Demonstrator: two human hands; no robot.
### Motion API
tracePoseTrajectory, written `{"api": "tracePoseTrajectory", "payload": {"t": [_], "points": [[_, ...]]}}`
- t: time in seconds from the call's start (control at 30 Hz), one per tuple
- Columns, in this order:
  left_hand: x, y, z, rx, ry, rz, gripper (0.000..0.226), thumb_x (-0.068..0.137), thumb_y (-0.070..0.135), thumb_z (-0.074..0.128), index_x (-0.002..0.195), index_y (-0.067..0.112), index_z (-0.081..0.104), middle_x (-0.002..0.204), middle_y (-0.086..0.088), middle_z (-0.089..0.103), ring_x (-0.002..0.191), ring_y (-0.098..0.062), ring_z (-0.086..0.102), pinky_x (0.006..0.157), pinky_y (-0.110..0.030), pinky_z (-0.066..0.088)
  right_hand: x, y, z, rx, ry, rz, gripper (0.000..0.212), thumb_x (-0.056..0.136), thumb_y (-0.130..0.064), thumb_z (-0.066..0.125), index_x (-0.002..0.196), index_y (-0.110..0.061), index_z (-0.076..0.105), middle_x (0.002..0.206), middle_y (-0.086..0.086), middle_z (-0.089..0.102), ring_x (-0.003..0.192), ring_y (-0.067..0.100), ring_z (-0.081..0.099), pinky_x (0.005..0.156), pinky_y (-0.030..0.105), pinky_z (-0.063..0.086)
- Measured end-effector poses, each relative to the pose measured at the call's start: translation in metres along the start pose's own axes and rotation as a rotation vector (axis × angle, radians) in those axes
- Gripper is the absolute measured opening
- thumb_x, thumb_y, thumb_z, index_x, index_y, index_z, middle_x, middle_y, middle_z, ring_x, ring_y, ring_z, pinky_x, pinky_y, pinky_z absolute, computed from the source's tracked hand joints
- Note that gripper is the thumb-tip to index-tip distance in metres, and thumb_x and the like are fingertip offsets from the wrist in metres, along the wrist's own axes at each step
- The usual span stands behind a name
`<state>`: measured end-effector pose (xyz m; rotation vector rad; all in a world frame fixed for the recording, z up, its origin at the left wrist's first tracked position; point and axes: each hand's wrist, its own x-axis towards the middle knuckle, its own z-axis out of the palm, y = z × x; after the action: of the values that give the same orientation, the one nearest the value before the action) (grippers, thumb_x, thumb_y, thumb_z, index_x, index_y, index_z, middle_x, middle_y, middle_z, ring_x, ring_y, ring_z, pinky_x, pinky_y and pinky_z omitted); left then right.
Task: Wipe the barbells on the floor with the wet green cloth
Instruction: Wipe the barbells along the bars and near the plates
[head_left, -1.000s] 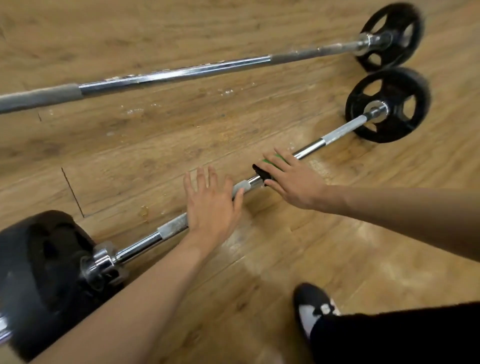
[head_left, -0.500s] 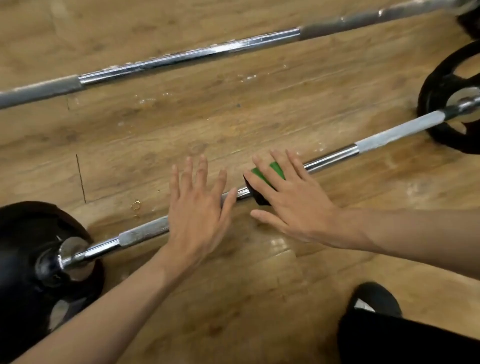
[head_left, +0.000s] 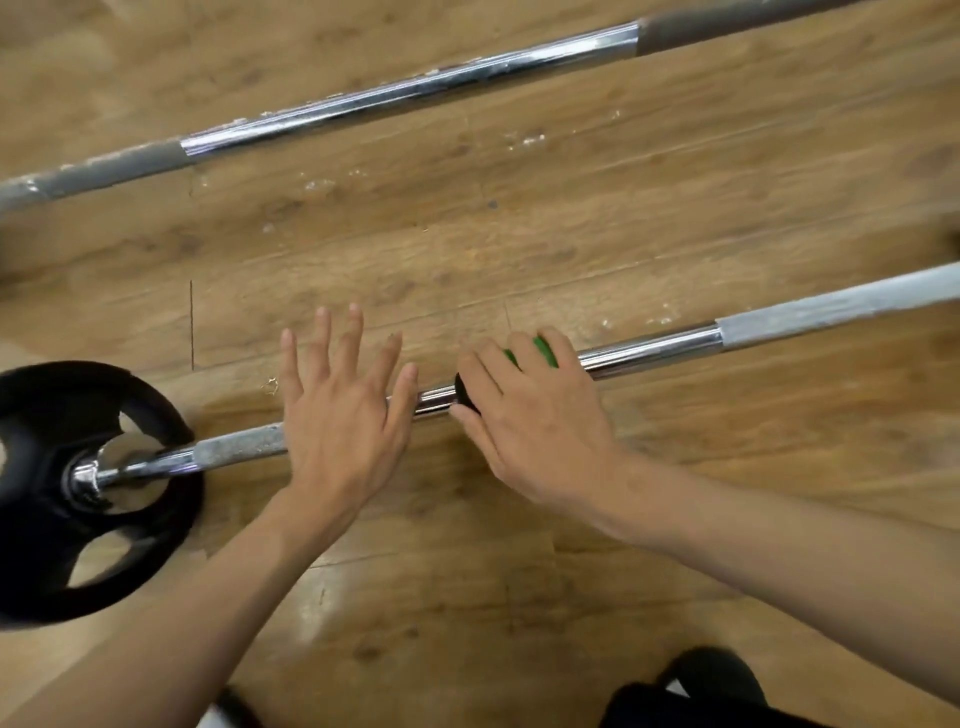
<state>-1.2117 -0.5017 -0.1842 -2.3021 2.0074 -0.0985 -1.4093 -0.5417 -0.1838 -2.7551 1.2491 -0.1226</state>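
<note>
Two barbells lie on the wooden floor. The near barbell (head_left: 654, 348) runs from a black weight plate (head_left: 47, 525) at the left up to the right edge. My left hand (head_left: 343, 415) rests flat on its bar with fingers spread, over the end of the grey knurled section. Just to the right, my right hand (head_left: 535, 410) presses the green cloth (head_left: 540, 351) onto the chrome bar, fingers laid across it and thumb along the near side. Most of the cloth is hidden under the hand; a dark edge shows at its left. The far barbell (head_left: 415, 88) crosses the top.
Whitish specks and damp patches mark the floor (head_left: 519, 234) between the two bars. My dark shoe and trouser leg (head_left: 696, 691) sit at the bottom right, close behind the near bar. The other plates are out of view.
My right hand has slid the cloth a little left along the bar, towards my left hand. The view has shifted left and closer, so the right-hand plates have left the frame.
</note>
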Motion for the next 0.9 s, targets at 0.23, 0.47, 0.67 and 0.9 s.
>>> {"api": "tracePoseTrajectory", "payload": {"t": [0.23,0.47,0.67,0.9], "points": [[0.007,-0.001,0.001,-0.049,-0.003,0.054,0.069,0.107,0.053,0.014,0.14,0.02,0.065,0.164,-0.021,0.036,0.156,-0.042,0.02,0.128,-0.056,0.003,-0.046,0.098,0.001,-0.163,0.174,0.127,0.057,0.108,-0.054,0.035,0.129,-0.007,0.06,0.124,0.013,0.064,0.108,0.039,0.057,0.1,0.052,0.041],[0.023,0.028,-0.003,-0.147,0.018,0.197,0.065,0.106,0.048,0.019,0.12,0.015,0.073,0.157,-0.023,0.045,0.153,-0.045,0.027,0.127,-0.05,-0.001,-0.073,0.124,0.008,0.004,0.475,0.537,0.049,0.111,-0.039,0.03,0.123,-0.01,0.067,0.13,0.015,0.061,0.131,0.041,0.047,0.117,0.061,0.028],[0.025,0.036,0.005,-0.214,0.096,0.243,0.061,0.107,0.045,0.024,0.104,0.013,0.076,0.142,-0.02,0.062,0.144,-0.044,0.044,0.125,-0.057,0.018,-0.033,0.03,0.019,0.183,0.386,0.286,0.057,0.109,-0.041,0.031,0.13,0.0,0.063,0.129,0.015,0.063,0.125,0.034,0.054,0.126,0.052,0.021],[0.026,0.038,0.01,-0.191,0.091,0.223,0.062,0.105,0.046,0.024,0.103,0.014,0.078,0.139,-0.017,0.065,0.145,-0.043,0.044,0.126,-0.056,0.015,-0.05,0.086,0.01,-0.075,0.399,0.397,0.048,0.108,-0.047,0.04,0.122,-0.017,0.075,0.147,0.011,0.059,0.143,0.037,0.046,0.126,0.064,0.008]]}}
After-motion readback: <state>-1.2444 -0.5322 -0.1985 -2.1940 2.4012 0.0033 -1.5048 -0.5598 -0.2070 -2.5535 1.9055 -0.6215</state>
